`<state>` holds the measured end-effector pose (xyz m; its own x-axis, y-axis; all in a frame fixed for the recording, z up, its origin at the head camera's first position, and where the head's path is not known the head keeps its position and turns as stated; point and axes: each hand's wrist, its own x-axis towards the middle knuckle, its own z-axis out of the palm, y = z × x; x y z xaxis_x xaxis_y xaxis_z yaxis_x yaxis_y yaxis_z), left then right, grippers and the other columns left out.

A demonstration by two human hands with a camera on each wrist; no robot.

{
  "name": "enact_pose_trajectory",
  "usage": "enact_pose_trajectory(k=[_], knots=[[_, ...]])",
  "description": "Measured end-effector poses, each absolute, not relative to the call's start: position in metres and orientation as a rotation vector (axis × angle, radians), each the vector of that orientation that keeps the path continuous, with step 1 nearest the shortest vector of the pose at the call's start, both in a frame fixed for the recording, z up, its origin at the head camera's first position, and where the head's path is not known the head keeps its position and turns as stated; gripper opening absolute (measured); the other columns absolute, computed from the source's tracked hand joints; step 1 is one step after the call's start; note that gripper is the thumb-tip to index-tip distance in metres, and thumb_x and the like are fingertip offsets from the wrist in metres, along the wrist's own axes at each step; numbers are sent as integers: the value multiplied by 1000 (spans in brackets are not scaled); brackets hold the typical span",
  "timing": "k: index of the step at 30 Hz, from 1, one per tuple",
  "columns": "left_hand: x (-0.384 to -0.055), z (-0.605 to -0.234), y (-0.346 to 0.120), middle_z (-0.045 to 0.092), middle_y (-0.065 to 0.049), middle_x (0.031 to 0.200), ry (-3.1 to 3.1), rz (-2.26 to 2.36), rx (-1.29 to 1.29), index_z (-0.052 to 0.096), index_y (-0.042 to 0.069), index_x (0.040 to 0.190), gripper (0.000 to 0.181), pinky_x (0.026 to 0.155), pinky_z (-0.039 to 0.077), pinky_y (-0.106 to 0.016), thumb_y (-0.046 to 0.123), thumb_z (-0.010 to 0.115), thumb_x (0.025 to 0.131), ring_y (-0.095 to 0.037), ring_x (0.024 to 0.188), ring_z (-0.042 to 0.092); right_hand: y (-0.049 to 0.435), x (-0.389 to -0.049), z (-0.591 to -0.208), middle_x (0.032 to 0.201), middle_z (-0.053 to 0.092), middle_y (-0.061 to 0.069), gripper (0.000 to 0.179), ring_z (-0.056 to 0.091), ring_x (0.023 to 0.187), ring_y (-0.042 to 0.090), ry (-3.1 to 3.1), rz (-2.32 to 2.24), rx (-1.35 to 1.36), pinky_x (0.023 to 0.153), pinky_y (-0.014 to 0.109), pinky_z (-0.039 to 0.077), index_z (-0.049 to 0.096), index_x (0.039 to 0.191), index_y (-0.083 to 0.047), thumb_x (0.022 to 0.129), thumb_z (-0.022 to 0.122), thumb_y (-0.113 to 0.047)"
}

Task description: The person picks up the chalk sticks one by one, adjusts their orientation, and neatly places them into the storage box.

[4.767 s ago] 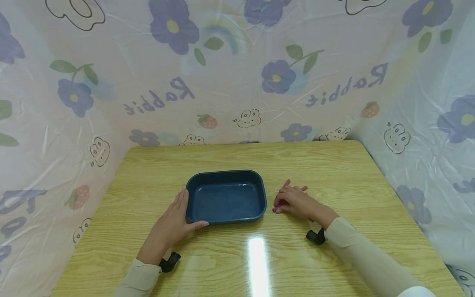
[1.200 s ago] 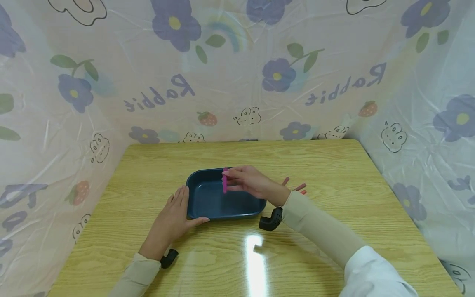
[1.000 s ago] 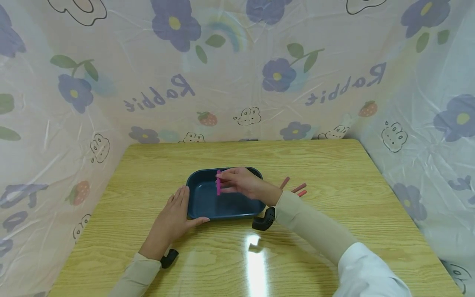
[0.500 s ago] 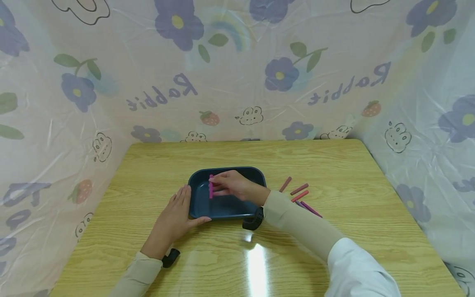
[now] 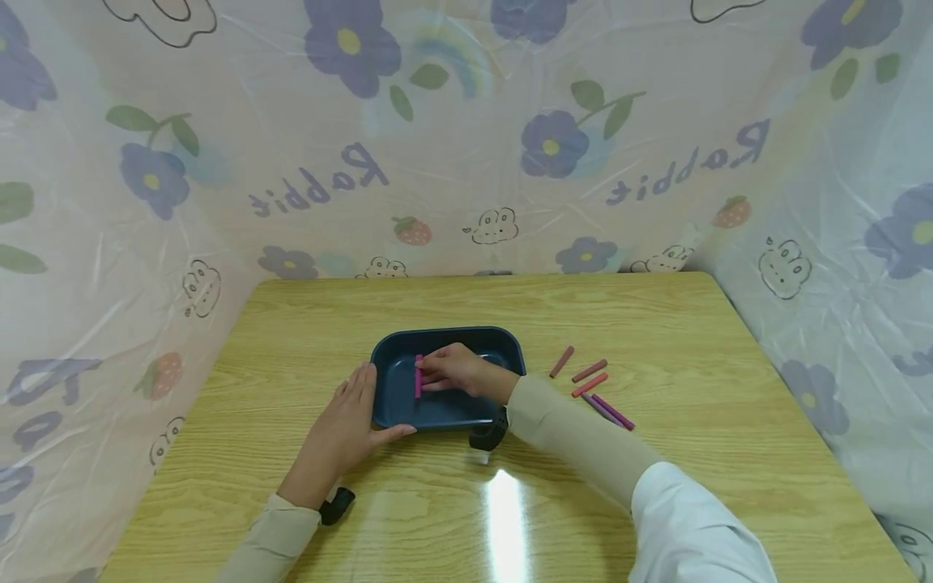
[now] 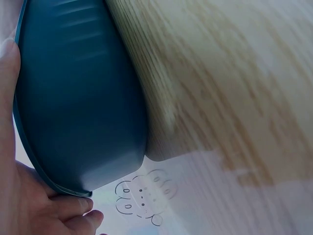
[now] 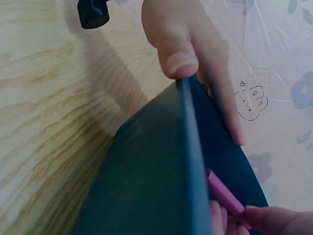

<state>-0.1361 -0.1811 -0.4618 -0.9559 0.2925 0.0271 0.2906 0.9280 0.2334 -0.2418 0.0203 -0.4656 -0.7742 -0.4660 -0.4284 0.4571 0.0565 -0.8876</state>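
Note:
A dark blue rectangular tray (image 5: pixel 459 411) with rounded corners and raised walls sits on the wooden table. My left hand (image 5: pixel 337 437) rests against its left end, straight fingers along the outer wall and thumb on the front rim. The left wrist view shows that thumb (image 6: pixel 7 73) right at the rim. Inside the tray's left part, my right hand (image 5: pixel 459 371) pinches a slim magenta stick (image 5: pixel 419 382) between thumb and fingertips. The stick, chalk-like, points front to back, low over the tray floor. In the right wrist view the magenta stick (image 7: pixel 226 197) shows behind the near wall.
Right of the tray lie several loose sticks: a brown stick (image 5: pixel 562 361), a reddish-brown one (image 5: pixel 590 371), a red one (image 5: pixel 590 385) and a purple pair (image 5: pixel 611 411) side by side. A patterned curtain (image 5: pixel 466 162) encloses the table's (image 5: pixel 692 340) back and sides.
My right hand has left the sticks on the right, carried the magenta one leftward over the tray, and lowered it inside. My left hand stays at the tray's left end.

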Motion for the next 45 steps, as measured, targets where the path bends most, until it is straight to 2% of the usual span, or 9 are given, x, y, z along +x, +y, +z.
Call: enact_pose_trajectory(k=[10, 23, 30, 38, 45], knots=[[-136, -461, -179, 13, -20, 152, 3068, 358, 463, 10, -4, 147, 119, 109, 18, -50, 84, 36, 72, -32, 139, 14, 28, -242, -471, 82, 65, 13, 18, 66, 70, 17, 1837, -1672, 23, 68, 31, 55, 63, 102, 8, 91, 59, -6], [-136, -464, -178, 13, -20, 152, 3065, 376, 464, 10, -3, 147, 119, 110, 17, -50, 84, 37, 72, -32, 139, 14, 29, -240, -475, 80, 67, 13, 16, 66, 68, 19, 1962, -1608, -9, 65, 32, 56, 64, 97, 8, 87, 63, -4], [-136, -464, -181, 13, -20, 152, 3067, 380, 469, 9, -3, 147, 117, 109, 17, -50, 82, 39, 73, -32, 139, 14, 23, -239, -475, 75, 67, 13, 11, 66, 64, 19, 2059, -1580, -32, 62, 32, 56, 66, 89, 7, 86, 65, -4], [-137, -464, -181, 15, -21, 151, 3072, 395, 476, 10, -4, 147, 116, 109, 17, -51, 81, 41, 74, -33, 139, 14, 20, -236, -470, 77, 68, 18, 12, 68, 69, 26, 2120, -1561, -47, 61, 33, 56, 67, 86, 7, 84, 66, -5], [-138, -464, -181, 14, -21, 151, 3070, 388, 474, 9, -3, 147, 116, 109, 17, -50, 81, 41, 74, -32, 139, 14, 20, -236, -475, 73, 67, 16, 11, 67, 65, 23, 2149, -1553, -57, 58, 32, 56, 68, 81, 4, 83, 69, -6]])
